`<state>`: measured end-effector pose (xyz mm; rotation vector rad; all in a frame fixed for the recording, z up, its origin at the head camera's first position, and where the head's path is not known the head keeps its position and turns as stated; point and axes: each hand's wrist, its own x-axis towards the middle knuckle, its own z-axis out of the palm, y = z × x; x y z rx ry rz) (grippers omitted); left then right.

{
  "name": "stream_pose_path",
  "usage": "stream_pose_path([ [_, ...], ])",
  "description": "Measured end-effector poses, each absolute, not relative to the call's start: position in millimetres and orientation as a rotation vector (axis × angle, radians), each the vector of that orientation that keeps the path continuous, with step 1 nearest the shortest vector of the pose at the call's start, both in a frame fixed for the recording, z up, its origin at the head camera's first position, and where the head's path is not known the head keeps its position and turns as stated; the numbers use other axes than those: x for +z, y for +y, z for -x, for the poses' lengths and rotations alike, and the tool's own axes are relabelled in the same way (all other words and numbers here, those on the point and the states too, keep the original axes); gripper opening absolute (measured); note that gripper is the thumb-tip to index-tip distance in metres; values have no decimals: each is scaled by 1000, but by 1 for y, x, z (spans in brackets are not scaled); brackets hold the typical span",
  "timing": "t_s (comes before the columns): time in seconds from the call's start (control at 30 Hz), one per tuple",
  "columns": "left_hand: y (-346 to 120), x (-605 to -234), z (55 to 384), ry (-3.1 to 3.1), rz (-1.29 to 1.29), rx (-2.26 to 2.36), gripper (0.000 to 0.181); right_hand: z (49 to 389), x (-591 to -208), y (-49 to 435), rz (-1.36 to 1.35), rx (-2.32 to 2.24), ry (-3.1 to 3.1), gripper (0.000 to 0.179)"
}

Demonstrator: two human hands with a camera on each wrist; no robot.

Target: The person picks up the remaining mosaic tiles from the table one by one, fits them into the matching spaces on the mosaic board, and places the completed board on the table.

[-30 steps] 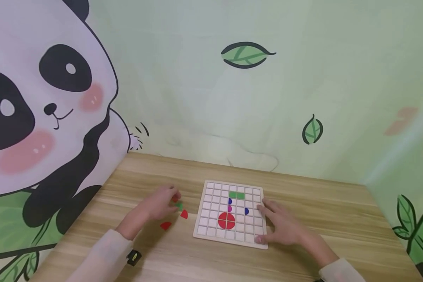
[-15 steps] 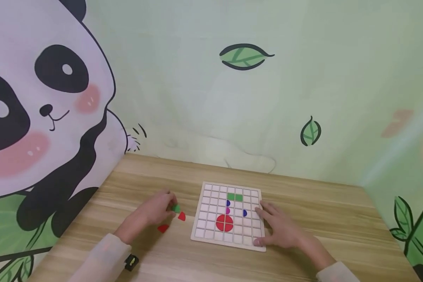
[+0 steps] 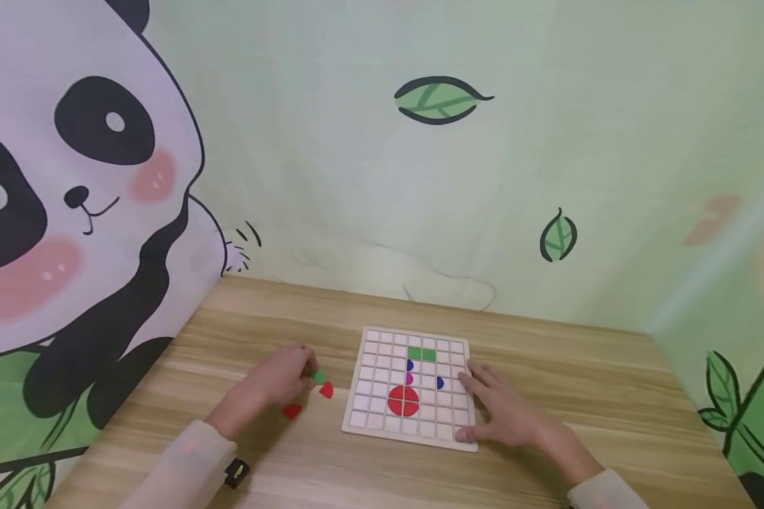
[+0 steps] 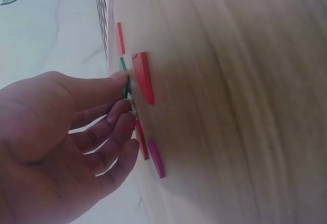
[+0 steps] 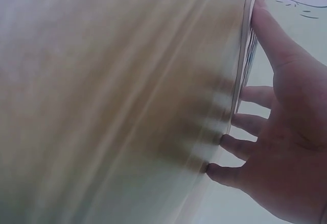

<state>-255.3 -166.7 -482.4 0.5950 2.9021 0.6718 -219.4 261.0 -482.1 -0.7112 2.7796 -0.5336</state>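
Observation:
My left hand (image 3: 283, 375) is at the left of the board, its thumb and forefinger pinching a small green piece (image 3: 319, 377) low over the table. Close to it lie a red quarter-circle piece (image 3: 327, 389) and another red piece (image 3: 292, 411). The left wrist view also has a purple piece (image 4: 157, 160) and a further red piece (image 4: 142, 140) by the curled fingers. A pale square grid board (image 3: 442, 413) bears a red circle of quarter pieces (image 3: 403, 401), two green squares (image 3: 421, 353), two blue half-circles and a magenta one. My right hand (image 3: 506, 406) rests spread along the board's right edge.
The wooden table (image 3: 280, 466) meets a pale green printed wall (image 3: 331, 177) behind the board. A panda picture (image 3: 102, 177) covers the wall at left. A small black object (image 3: 236, 472) sits by the left sleeve.
The left hand has drawn slightly nearer and its fingers have closed on the green piece. A red piece glimpsed by its fingertips is now hidden in the head view. The right hand stays put.

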Motion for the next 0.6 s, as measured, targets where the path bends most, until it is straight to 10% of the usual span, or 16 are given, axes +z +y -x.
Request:
stream_pose_path([
  [0.6,-167,-484,258,2907,-525,697,18,222,-488,262,702,-520,2775,109],
])
